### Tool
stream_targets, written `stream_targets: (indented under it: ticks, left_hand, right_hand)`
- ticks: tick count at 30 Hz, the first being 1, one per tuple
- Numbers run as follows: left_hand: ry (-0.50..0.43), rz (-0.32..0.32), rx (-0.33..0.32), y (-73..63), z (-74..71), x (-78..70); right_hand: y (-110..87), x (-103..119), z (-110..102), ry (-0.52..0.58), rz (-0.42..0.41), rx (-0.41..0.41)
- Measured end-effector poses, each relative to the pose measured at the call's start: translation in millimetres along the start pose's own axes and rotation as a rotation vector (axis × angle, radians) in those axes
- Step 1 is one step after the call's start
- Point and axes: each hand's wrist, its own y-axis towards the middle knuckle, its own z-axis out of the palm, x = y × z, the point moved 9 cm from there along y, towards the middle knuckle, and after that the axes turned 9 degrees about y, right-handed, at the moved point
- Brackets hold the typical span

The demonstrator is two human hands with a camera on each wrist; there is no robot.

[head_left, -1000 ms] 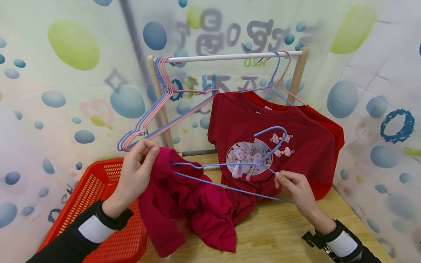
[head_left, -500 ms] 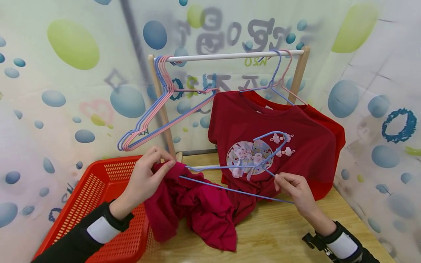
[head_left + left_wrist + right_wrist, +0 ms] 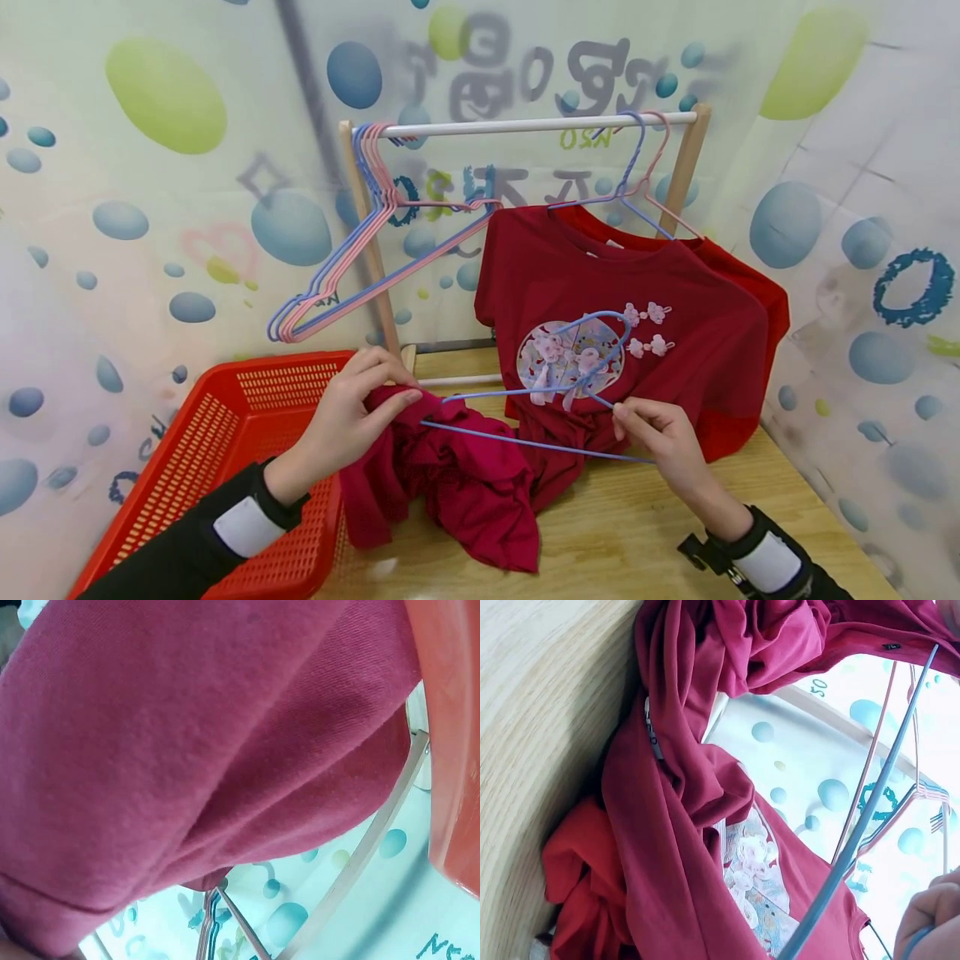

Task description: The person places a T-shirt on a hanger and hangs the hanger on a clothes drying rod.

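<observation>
My left hand (image 3: 360,417) pinches the edge of a magenta garment (image 3: 480,483), which hangs down and spreads crumpled onto the table. One end of a blue clothes hanger (image 3: 517,433) reaches into the garment's opening beside my left fingers. My right hand (image 3: 663,437) grips the hanger near its neck, the hook pointing up and to the left. In the left wrist view the garment's cloth (image 3: 187,735) fills most of the frame and hides the fingers. The right wrist view shows the hanger's bar (image 3: 862,825) running up to the garment, my right fingers (image 3: 934,919) curled at the lower right.
Behind stands a rack with a white rail (image 3: 525,127), several blue and pink hangers (image 3: 337,250) at its left. A dark red T-shirt (image 3: 600,283) and a brighter red one (image 3: 765,300) hang at its right. A red basket (image 3: 217,400) stands on the wooden table (image 3: 622,533).
My left hand has moved right and down with the garment's edge, over the hanger's end. My right hand and the hanger have shifted slightly left, the hook sinking a little.
</observation>
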Motion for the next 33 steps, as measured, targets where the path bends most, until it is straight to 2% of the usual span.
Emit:
stream_targets:
  ticks: [4, 8, 13, 17, 22, 30, 33]
  left_hand:
    - [0.011, 0.011, 0.003, -1.6, 2.0, -1.3]
    - [0.022, 0.066, 0.004, -3.8, 2.1, -6.8]
    - [0.017, 0.102, 0.049, -5.7, 4.0, -9.6]
    - [0.047, 0.127, 0.079, -6.1, 6.4, -12.0]
    - [0.075, 0.203, 0.049, -7.7, 10.3, -17.9]
    - [0.041, 0.281, -0.063, -10.8, 6.4, -23.3]
    - [0.038, 0.295, -0.079, -10.8, 5.1, -25.3]
  right_hand:
    - [-0.7, -2, 1, -0.007, 0.004, -0.023]
    - [-2.5, -4, -1, -0.006, -0.006, -0.06]
    - [-3.9, -4, 0, -0.029, -0.012, -0.091]
    - [-4.6, -4, 1, -0.023, -0.009, -0.109]
    - [-6.1, -4, 4, -0.034, -0.014, -0.123]
    - [-5.4, -4, 9, -0.011, -0.004, -0.12]
    - [-5.4, -4, 11, 0.004, 0.005, -0.108]
